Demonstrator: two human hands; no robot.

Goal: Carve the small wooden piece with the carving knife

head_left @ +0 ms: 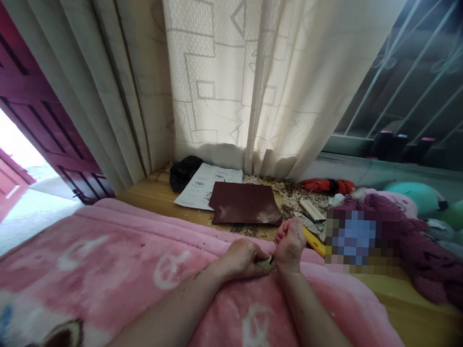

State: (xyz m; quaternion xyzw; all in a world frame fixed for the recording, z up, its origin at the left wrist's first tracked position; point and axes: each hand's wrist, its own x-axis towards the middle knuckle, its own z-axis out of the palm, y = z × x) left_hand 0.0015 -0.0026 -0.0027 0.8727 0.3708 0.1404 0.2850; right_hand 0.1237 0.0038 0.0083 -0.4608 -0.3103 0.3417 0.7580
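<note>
My left hand [243, 258] is closed around a small beige, rough-textured piece [265, 264], which pokes out past its thumb and fingertips. Just to the right, my right hand [290, 243] is raised with its fingers curled in; whatever it grips, if anything, is hidden. A small dark bit shows between the two hands. Both forearms rest over a pink patterned blanket [166, 273]. Beyond the hands lie a dark brown sheet [245, 204] and a white printed paper [204, 185], partly under it. A yellow object [313, 242] sits beside my right hand.
Shavings and scraps [292, 193] cover the wooden surface [150, 193] near the curtain [215, 91]. A black bag [183, 172] is at the back left. An orange-red item [326, 186], a beige block [312, 210] and plush toys [418, 197] lie to the right.
</note>
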